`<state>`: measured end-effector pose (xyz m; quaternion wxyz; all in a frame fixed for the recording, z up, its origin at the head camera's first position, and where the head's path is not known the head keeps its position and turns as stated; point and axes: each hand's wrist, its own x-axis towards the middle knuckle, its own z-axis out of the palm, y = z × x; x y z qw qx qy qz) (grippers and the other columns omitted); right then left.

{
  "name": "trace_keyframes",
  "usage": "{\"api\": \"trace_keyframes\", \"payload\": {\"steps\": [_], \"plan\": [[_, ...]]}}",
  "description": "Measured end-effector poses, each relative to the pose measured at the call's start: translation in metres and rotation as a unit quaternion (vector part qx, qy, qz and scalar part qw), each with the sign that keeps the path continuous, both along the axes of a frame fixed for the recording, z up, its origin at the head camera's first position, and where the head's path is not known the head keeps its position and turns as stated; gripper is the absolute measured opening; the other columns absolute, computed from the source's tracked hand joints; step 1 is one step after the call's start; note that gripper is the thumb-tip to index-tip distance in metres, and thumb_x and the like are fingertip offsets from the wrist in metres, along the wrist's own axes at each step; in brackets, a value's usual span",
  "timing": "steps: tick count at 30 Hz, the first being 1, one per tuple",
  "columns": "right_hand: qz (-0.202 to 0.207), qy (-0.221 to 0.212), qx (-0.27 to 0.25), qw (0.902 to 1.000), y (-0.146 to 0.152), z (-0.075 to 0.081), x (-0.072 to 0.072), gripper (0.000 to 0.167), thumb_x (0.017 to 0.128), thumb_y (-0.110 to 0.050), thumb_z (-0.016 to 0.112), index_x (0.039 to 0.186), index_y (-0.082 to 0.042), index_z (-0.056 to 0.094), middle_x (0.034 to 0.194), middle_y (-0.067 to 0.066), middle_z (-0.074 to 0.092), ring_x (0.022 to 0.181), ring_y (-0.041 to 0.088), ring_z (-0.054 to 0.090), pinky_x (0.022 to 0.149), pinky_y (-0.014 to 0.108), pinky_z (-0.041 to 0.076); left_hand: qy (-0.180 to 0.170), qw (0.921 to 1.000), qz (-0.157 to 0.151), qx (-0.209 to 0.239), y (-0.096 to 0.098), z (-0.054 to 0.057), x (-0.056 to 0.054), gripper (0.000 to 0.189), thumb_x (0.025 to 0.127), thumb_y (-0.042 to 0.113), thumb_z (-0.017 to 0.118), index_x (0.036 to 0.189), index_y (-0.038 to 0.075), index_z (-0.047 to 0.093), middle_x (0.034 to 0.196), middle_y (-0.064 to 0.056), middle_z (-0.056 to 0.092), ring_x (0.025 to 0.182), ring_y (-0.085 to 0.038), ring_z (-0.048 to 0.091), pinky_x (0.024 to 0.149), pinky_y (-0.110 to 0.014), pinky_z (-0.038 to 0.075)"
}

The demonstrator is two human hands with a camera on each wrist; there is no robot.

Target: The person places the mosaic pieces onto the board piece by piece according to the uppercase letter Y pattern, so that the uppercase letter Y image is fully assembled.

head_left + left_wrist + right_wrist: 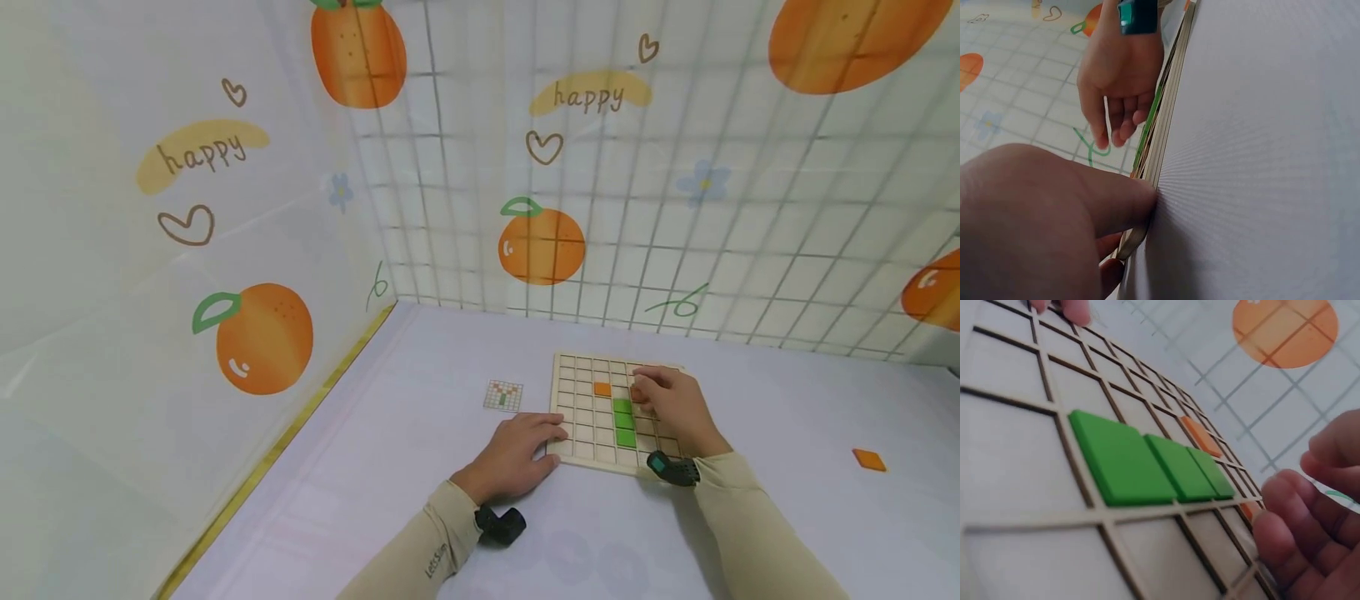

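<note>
A wooden grid board point(585, 462) lies on the table, with several green tiles point(1119, 459) in one column and an orange tile point(602, 389) up and to their left. Beyond the column's far end, another orange tile point(1250, 509) shows beside my right fingertips. My right hand point(675, 404) hovers over that part of the board, fingers loosely bent and thumb apart from them in the left wrist view. My left hand point(519, 446) rests at the board's left edge, its fingers fairly straight; the thumb point(1119, 200) touches the board's side.
A small card point(503, 396) printed with a grid pattern in orange and green lies left of the board. One loose orange tile point(870, 459) is far to the right. Printed plastic sheeting point(465, 167) hangs behind and at the left over wire mesh.
</note>
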<state>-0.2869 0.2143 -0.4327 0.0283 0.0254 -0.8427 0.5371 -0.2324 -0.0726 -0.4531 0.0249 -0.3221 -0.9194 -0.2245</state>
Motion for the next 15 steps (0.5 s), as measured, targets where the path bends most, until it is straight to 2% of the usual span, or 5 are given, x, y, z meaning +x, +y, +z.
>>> {"api": "trace_keyframes", "payload": {"steps": [5,8,12,15], "plan": [[-0.005,-0.002,-0.012,0.9999,0.013,0.000,0.014,0.050,0.105,-0.035,0.053,0.140,0.001,0.054,0.125,0.024,0.062,0.088,0.022,0.067,0.072,0.027,0.057,0.001,1.0000,-0.003,0.003,-0.001,-0.001,0.000,0.034,0.099,0.027,0.059,0.132,0.019,0.064,0.151,0.005,0.047,0.140,-0.017,0.041,0.112,-0.044,0.034],[-0.014,0.007,-0.012,0.9998,0.022,0.001,0.023,0.051,0.105,-0.037,0.052,0.139,0.001,0.055,0.126,0.024,0.062,0.093,0.022,0.066,0.073,0.027,0.057,0.001,1.0000,-0.005,0.006,-0.001,-0.001,-0.001,0.034,0.099,0.026,0.059,0.132,0.018,0.064,0.151,0.005,0.047,0.140,-0.017,0.041,0.112,-0.045,0.035],[-0.031,0.027,0.014,0.9991,0.037,0.005,0.034,0.051,0.106,-0.038,0.050,0.137,0.002,0.055,0.125,0.024,0.062,0.099,0.021,0.065,0.075,0.026,0.057,0.000,1.0000,-0.006,0.008,0.000,0.000,-0.001,0.034,0.099,0.026,0.059,0.132,0.018,0.064,0.151,0.005,0.047,0.140,-0.017,0.040,0.112,-0.045,0.034],[-0.044,0.031,0.037,0.9979,0.050,0.008,0.042,0.052,0.106,-0.038,0.049,0.138,0.003,0.054,0.125,0.024,0.062,0.097,0.015,0.066,0.074,0.025,0.057,-0.001,1.0000,-0.005,0.005,-0.001,0.000,-0.001,0.035,0.099,0.026,0.059,0.133,0.018,0.063,0.152,0.005,0.046,0.140,-0.017,0.040,0.113,-0.045,0.034]]}}
